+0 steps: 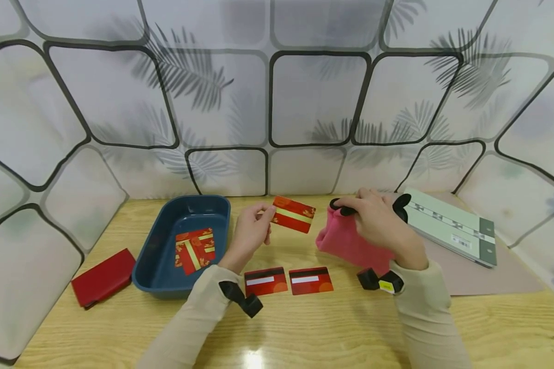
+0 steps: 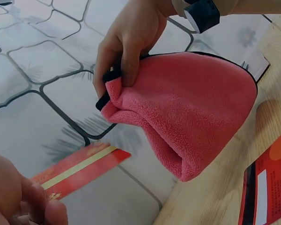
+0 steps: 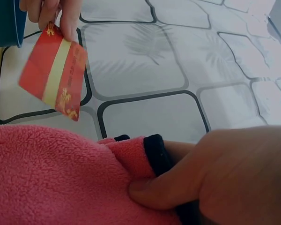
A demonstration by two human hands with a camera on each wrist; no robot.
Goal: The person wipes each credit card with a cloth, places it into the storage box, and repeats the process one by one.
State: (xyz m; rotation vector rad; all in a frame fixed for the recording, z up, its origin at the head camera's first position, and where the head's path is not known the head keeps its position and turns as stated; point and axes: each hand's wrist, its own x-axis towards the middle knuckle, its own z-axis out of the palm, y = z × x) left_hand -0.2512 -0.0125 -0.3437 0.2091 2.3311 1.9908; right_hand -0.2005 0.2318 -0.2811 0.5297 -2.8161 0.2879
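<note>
My left hand (image 1: 251,230) pinches a red card (image 1: 293,214) with a gold stripe by one edge, raised above the table. To its right, my right hand (image 1: 382,221) grips a pink fleecy cloth (image 2: 192,103) with black trim, thumb on one side and fingers on the other. The cloth hangs folded from this grip; in the right wrist view the thumb (image 3: 154,192) presses into it beside the black edge. Below the hands, two red cards lie in a row, a left one (image 1: 265,281) and a right one (image 1: 311,280), each with a black stripe and a white strip.
A blue tray (image 1: 159,225) at the left holds several red-and-gold cards (image 1: 195,251), overlapping. Left of it lies a dark red wallet-like case (image 1: 103,277). At the right, a pale green notebook (image 1: 452,225) lies on a pinkish mat (image 1: 489,284). A patterned backdrop (image 1: 320,97) rises behind the table.
</note>
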